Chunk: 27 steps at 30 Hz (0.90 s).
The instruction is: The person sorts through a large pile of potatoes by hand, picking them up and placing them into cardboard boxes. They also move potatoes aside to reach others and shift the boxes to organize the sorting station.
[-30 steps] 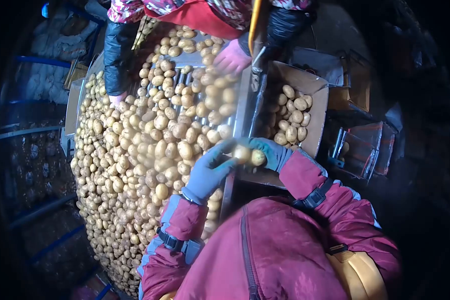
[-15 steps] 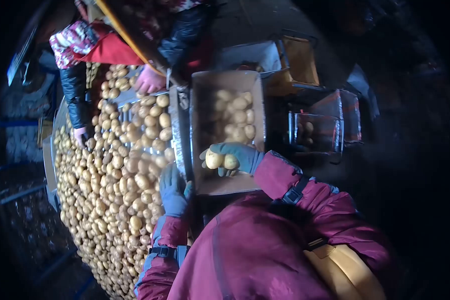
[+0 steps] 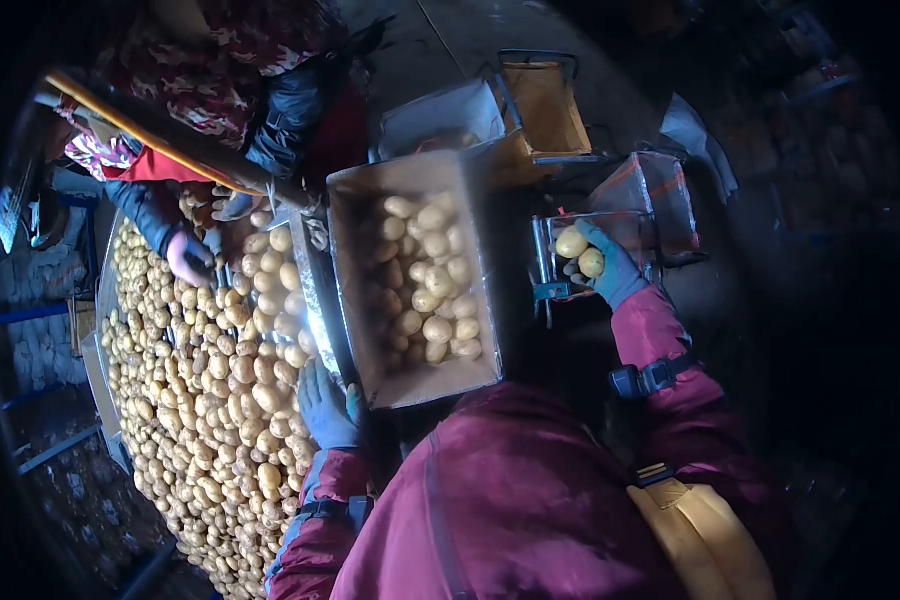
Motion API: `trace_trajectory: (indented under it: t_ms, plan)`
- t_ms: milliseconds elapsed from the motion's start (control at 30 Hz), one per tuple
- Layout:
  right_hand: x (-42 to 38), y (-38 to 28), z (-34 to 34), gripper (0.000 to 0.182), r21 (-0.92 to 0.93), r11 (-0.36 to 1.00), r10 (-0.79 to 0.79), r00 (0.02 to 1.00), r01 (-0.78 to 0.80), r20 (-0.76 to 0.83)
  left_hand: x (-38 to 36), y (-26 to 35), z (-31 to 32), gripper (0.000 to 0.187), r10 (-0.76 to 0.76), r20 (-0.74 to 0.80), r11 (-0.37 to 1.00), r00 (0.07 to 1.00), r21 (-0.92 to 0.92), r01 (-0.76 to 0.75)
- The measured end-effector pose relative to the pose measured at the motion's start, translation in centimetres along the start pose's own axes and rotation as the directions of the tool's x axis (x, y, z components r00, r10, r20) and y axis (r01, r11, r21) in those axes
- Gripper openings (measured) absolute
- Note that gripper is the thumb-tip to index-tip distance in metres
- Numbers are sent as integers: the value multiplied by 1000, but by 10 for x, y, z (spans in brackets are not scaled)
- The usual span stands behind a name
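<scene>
My right hand (image 3: pixel 610 262), in a grey-green glove, grips two potatoes (image 3: pixel 572 242) over a small box (image 3: pixel 630 225) at the right. The gloved left hand (image 3: pixel 328 405) rests at the metal edge (image 3: pixel 320 330) of the sorting table, fingers spread beside the potatoes, holding nothing that I can see. Many potatoes (image 3: pixel 220 400) cover the table on the left. Between my hands stands a cardboard box (image 3: pixel 365 370) with potatoes lying on its bottom.
Across the table, a co-worker's hands (image 3: pixel 188 258) are among the potatoes, below an orange-edged bar (image 3: pixel 140 130). Beyond the cardboard box are a pale crate (image 3: pixel 440 115) and a yellowish crate (image 3: pixel 545 110).
My right hand has moved from over the cardboard box to the small box at the right, still with two potatoes. The view has shifted, and the co-worker's hands have moved.
</scene>
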State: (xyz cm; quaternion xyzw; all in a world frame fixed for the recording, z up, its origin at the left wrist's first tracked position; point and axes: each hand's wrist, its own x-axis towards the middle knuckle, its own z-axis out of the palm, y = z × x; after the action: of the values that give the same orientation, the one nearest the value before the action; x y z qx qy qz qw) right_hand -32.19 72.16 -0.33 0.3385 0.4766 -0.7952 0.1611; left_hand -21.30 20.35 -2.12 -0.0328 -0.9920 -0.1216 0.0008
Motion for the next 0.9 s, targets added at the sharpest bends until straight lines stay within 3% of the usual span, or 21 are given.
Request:
trace_trajectory:
  t_ms: [100,200,300,400,467,733,900]
  plan:
    - [-6,0,-24,49,121,987,80,973,-108,219,0,1,1,71,0,-6,1000,1000,13,0]
    - [-7,13,-20,49,241,960,87,970,-143,229,-1,-2,2,71,2,3,1000,1000,28,-2]
    - [2,30,-23,50,244,964,80,990,-106,113,-1,0,0,72,-8,14,1000,1000,30,8]
    - [8,34,-22,53,240,960,106,982,-142,157,-1,-1,1,72,-9,12,999,1000,31,9]
    - [1,25,3,57,317,922,138,954,-222,266,-1,0,1,72,-7,10,999,1000,32,7]
    - [8,26,54,60,65,993,72,930,-102,362,-2,-2,1,73,-28,30,998,999,52,26]
    - [-15,21,94,45,140,972,132,928,-190,349,-1,0,0,74,-48,41,997,998,58,46]
